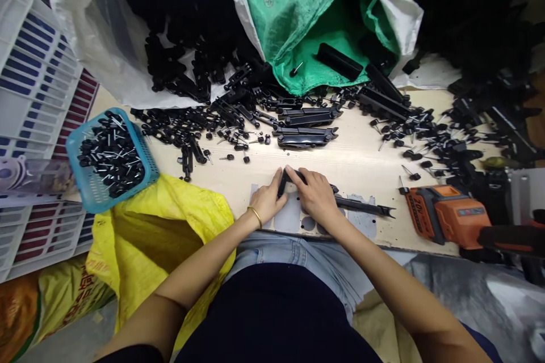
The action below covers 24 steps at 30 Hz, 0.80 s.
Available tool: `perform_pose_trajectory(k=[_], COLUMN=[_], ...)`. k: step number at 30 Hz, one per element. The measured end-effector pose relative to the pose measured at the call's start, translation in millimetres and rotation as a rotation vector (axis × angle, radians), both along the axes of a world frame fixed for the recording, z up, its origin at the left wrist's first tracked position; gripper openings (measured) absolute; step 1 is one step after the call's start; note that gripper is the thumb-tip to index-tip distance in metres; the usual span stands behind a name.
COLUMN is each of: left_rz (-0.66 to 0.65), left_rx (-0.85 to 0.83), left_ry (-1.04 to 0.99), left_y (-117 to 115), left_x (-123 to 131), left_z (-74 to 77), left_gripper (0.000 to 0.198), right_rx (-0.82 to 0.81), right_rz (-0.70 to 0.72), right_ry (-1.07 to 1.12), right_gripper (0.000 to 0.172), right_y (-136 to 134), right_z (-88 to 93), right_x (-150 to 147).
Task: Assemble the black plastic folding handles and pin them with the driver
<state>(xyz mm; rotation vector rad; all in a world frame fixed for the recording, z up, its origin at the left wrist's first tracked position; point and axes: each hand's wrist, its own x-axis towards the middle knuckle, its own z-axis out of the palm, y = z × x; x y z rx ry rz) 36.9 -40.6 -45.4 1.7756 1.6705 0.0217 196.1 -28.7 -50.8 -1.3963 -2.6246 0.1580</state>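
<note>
My left hand [267, 199], with a gold bangle on its wrist, and my right hand [314, 194] meet at the near edge of the wooden table [361, 164]. Both pinch a long black plastic bar [361, 206] that lies flat and runs out to the right. The left fingers close on a small black piece [283, 183] at the bar's left end. The right hand covers the bar's middle, fingers curled over it. What sits under the palms is hidden.
Loose black parts and pins [200, 125] cover the table's far side, with assembled bars [304, 137] beyond my hands. A blue basket [147, 173] of pins stands left, an orange drill battery [447, 215] right. White sack [102, 39], green sack [306, 17] and yellow bag [170, 221] surround.
</note>
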Motion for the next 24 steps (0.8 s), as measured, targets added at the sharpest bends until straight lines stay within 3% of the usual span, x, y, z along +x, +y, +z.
perform_pose_trajectory(k=[3, 7, 13, 17, 20, 22, 24], left_rz=[0.024, 0.07, -0.11, -0.087, -0.135, -0.163, -0.171], left_rx=[-0.028, -0.031, -0.062, -0.048, -0.093, -0.043, 0.15], left_ry=[-0.077, 0.026, 0.007, -0.005, 0.032, 0.078, 0.065], left_y=[5.0, 7.7, 20.4, 21.4, 19.7, 22.3, 31.3], left_x=[0.5, 4.4, -12.7, -16.1, -20.0, -25.3, -26.6], left_z=[-3.1, -1.1, 2.5, 1.9, 16.7, 33.2, 47.4], left_gripper=[0.074, 0.071, 0.073, 0.074, 0.078, 0.057, 0.031], right_rx=[0.023, 0.061, 0.044, 0.037, 0.033, 0.074, 0.158], right_rz=[-0.016, 0.002, 0.04, 0.038, 0.074, 0.039, -0.112], right_ry=[-0.076, -0.152, -0.168, -0.165, -0.044, 0.116, 0.279], right_gripper=[0.067, 0.066, 0.073, 0.074, 0.074, 0.072, 0.061], right_y=[2.8, 4.3, 6.5, 10.8, 9.3, -0.9, -19.6], right_z=[-6.9, -5.0, -5.5, -7.8, -3.2, 4.3, 13.2], right_x=[3.1, 3.7, 4.8, 3.5, 6.2, 14.1, 27.0])
